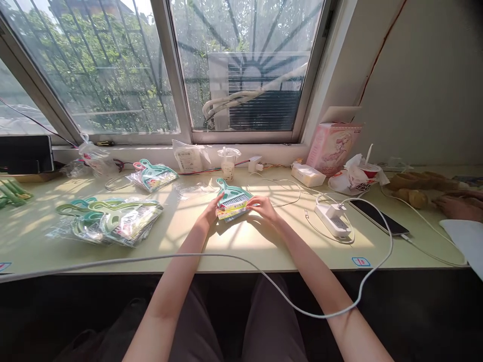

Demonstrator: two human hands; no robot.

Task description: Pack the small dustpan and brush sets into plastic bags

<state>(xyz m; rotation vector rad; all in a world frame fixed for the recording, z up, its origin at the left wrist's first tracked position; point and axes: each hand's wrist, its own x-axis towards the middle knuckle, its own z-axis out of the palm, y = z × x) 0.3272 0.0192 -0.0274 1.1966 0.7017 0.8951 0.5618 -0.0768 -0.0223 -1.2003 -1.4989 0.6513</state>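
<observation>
A small teal dustpan-and-brush set (236, 195) with a yellow and blue printed card is held just over the table, its handle toward the window. My left hand (210, 211) is closed around its left edge, thumb along the side. With thumb and fingertips together, my right hand (265, 208) pinches the card's right edge. On the left lies a pile of similar green and teal sets (121, 221) in clear bags. Behind that pile are a few more bagged sets (156, 176), one with a pink handle. Crumpled clear plastic (192, 190) lies left of the held set.
A white cable hangs across my forearms. On the right are a power strip (332, 221), a phone (379, 217), a food cup with wrappers (356, 176) and a pink box (334, 146). A drink cup (228, 163) stands by the window. Another person's hand (460, 206) rests at far right.
</observation>
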